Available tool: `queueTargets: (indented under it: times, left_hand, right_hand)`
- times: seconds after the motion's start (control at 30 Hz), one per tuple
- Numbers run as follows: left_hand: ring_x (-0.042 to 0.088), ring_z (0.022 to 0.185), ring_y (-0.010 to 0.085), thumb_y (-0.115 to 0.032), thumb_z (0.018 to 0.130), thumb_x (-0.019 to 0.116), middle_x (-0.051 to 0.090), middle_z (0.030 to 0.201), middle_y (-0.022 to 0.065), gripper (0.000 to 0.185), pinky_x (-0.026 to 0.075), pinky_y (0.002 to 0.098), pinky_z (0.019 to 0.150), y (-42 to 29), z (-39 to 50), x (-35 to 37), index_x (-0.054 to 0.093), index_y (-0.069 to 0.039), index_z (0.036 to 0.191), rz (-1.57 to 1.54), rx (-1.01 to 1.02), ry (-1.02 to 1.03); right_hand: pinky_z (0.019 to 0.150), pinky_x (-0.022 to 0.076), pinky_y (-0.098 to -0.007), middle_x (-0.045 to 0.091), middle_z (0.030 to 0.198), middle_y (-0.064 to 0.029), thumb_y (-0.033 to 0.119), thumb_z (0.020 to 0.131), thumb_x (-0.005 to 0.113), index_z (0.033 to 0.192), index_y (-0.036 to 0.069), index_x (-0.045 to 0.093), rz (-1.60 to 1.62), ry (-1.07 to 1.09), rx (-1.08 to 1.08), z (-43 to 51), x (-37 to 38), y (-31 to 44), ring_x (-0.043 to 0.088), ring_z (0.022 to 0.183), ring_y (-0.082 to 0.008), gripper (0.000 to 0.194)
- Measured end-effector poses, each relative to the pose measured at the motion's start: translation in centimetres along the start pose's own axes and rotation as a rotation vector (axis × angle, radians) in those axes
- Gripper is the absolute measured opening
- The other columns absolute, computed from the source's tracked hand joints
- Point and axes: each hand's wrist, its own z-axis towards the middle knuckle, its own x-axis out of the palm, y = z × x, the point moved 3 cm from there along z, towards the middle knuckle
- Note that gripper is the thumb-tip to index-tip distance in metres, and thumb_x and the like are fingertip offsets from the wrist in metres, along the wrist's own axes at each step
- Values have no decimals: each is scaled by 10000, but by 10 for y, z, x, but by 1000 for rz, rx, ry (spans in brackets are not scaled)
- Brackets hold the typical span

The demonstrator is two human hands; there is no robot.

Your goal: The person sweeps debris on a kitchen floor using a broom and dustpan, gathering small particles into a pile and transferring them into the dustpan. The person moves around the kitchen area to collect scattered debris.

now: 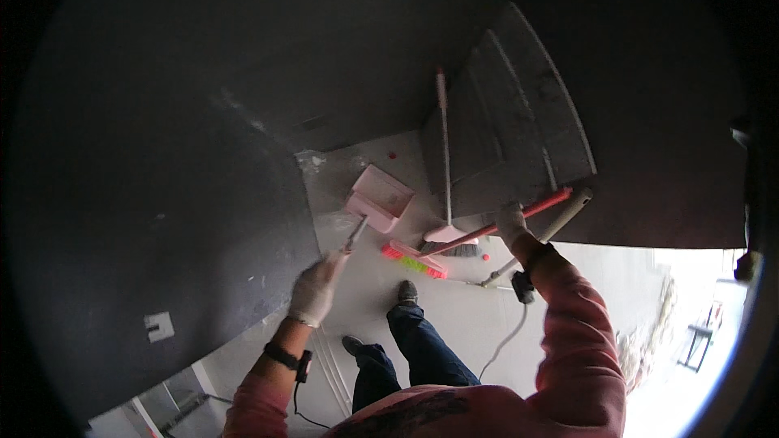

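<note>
My left hand (315, 292), in a whitish work glove, grips the handle of a pink long-handled dustpan (382, 199). The pan is held out ahead of me, over or on the pale floor near the corner. My right hand (511, 220), also gloved, is closed around the red handle of a push broom (415, 260). Its head has red and yellow-green bristles and is low, close to the floor in front of my shoe. Behind it stands a second broom (450, 235), with a pink head, grey bristles and a pale upright handle, touched by neither hand.
A beige-handled tool (567, 213) leans by the dark wall at right, its lower end near the floor. Dark panels (517, 103) lean in the corner. Small red bits (485, 257) lie on the floor. A wall plate (159, 326) is at left. Cords hang from both wrist straps.
</note>
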Motion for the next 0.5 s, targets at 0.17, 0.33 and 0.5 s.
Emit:
queueTargets:
  times: [0.17, 0.33, 0.5]
  left_hand:
    - [655, 840, 344, -244, 880, 577, 588, 1205, 148, 613, 539, 437, 668, -37, -33, 8, 318, -125, 1423, -225, -184, -64]
    - [652, 667, 352, -363, 851, 619, 672, 801, 145, 540, 523, 450, 577, -31, -100, 14, 472, -179, 1337, -260, -279, -217]
    - [651, 632, 337, -383, 853, 635, 671, 775, 141, 501, 516, 432, 534, -24, -245, -5, 516, -188, 1299, -268, -358, -352]
  right_hand:
    - [882, 451, -437, 620, 1167, -127, 216, 877, 516, 1108, 84, 657, -319, 122, -132, -30, -23, 42, 577, 1095, -287, 301]
    - [832, 486, -427, 654, 1103, -117, 203, 877, 511, 1056, 100, 682, -337, 284, -149, -83, -39, 53, 614, 1043, -269, 268]
    - [783, 521, -417, 689, 1039, -107, 189, 877, 505, 1003, 115, 707, -407, 391, -101, -156, -43, 31, 651, 991, -251, 250]
